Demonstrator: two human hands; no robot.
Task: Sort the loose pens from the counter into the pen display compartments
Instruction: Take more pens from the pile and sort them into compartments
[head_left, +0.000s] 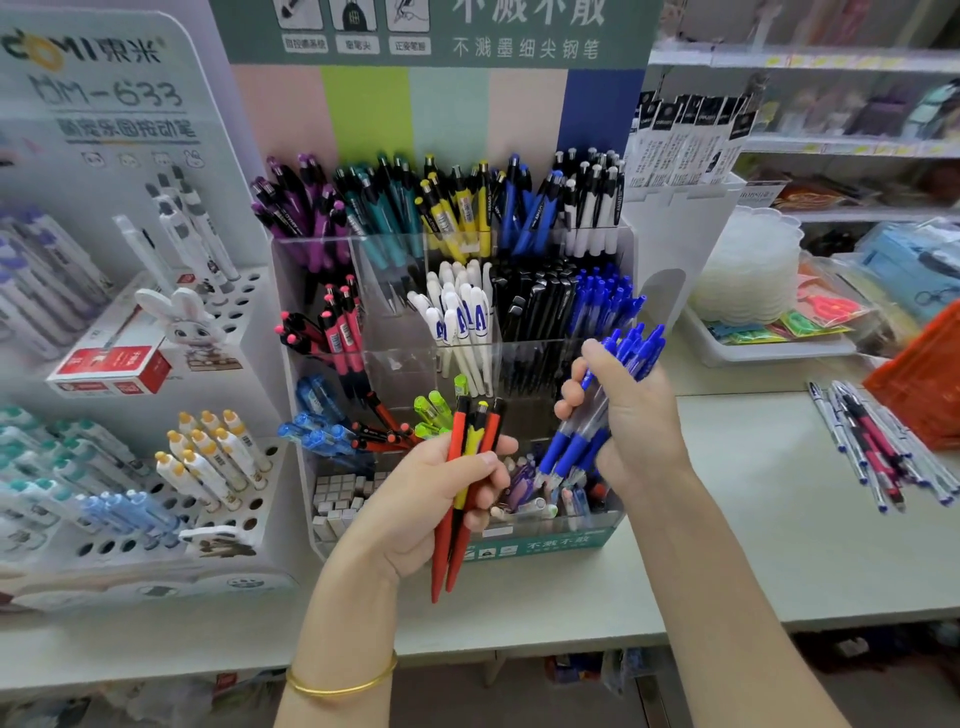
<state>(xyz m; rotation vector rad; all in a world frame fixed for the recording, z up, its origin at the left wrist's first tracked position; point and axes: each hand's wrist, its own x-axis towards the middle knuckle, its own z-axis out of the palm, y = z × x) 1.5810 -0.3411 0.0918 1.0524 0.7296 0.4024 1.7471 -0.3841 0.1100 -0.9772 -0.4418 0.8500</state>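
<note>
Your right hand (634, 415) grips a bundle of blue click pens (574, 441), caps up and tips down, just in front of the acrylic pen display (571, 540). Your left hand (441, 499) is closed around a few red and yellow pens (456, 545), held lower, at the display's front edge. The step in hand looks like dropping the blue bundle in with its match: the compartment of blue click pens (602, 301) at the right end of the middle row, just above and behind your right hand. Square the bundle first so the tips line up, then bring it over that compartment upright and lower it tips first. Loosen your fingers only once the tips are inside the walls, or stray pens will likely slide into the black pens (535, 306) beside it. Keep the left hand's pens low and out of the way. More loose pens (872, 447) lie well apart to your right on the counter (753, 519), beside an orange basket (924, 384).
</note>
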